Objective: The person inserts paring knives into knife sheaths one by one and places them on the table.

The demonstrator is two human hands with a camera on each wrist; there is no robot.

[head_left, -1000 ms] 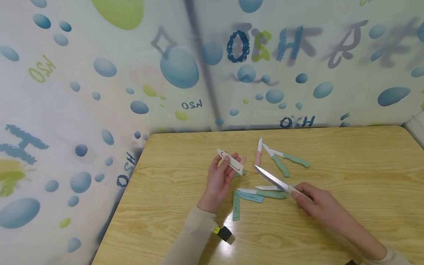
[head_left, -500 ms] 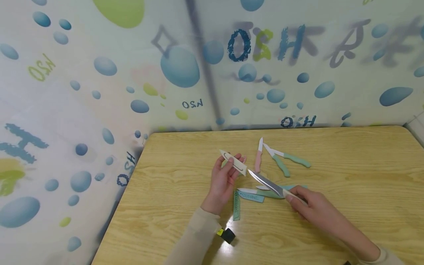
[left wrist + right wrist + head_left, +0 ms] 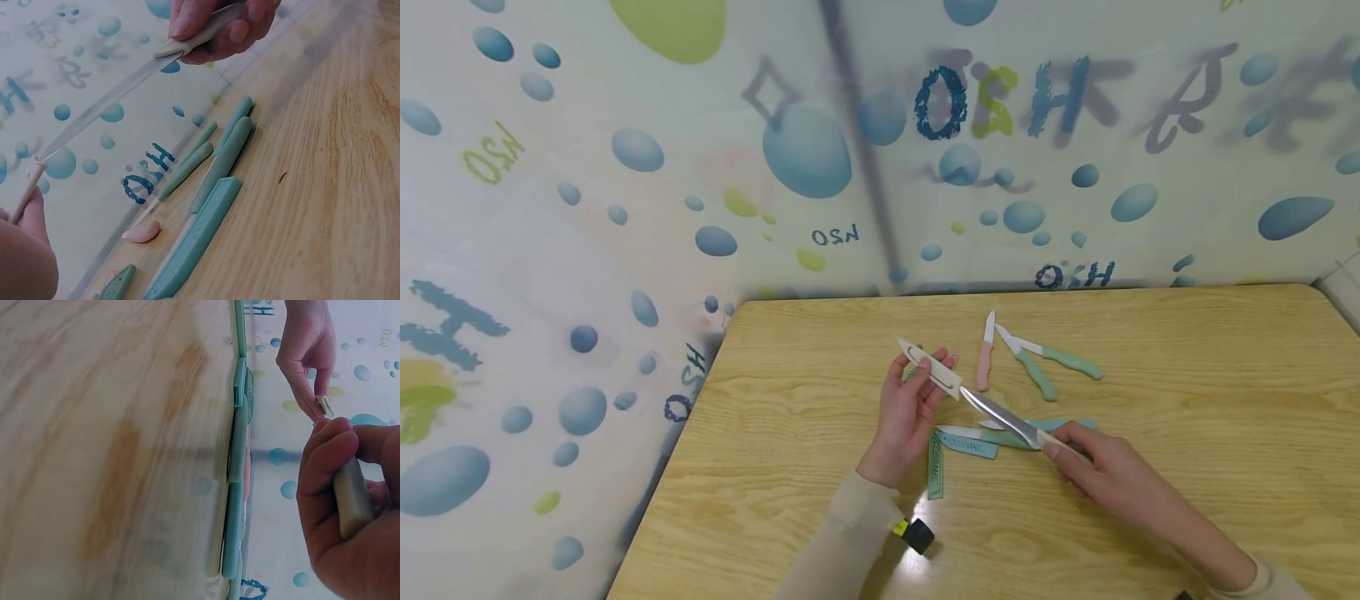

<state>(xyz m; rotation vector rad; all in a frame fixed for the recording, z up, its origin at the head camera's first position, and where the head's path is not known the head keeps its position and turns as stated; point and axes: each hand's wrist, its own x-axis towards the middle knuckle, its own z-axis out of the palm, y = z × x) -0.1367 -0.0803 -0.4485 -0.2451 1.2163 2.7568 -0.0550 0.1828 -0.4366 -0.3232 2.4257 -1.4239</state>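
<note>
My left hand (image 3: 901,425) pinches a cream blade sheath (image 3: 937,376) above the table, its open end toward the right. My right hand (image 3: 1108,465) grips the cream handle (image 3: 351,497) of a knife (image 3: 1000,414) with a long metal blade. The blade's tip is at the mouth of the sheath; in the left wrist view the knife (image 3: 103,106) meets the sheath (image 3: 28,187) there, nearly all the blade showing. Below the knife lie a green-handled knife (image 3: 1000,438), a blue sheath (image 3: 973,447) and a green sheath (image 3: 935,471).
Farther back on the wooden table (image 3: 775,433) lie a pink-handled knife (image 3: 985,358) and two green-handled knives, one of them a green-handled knife (image 3: 1071,363) at the right. A blue handle (image 3: 1086,423) shows beside my right hand. A patterned curtain (image 3: 700,167) hangs behind.
My right hand has moved left, bringing the knife's tip from apart to the sheath's mouth. My left hand has shifted slightly right with the sheath.
</note>
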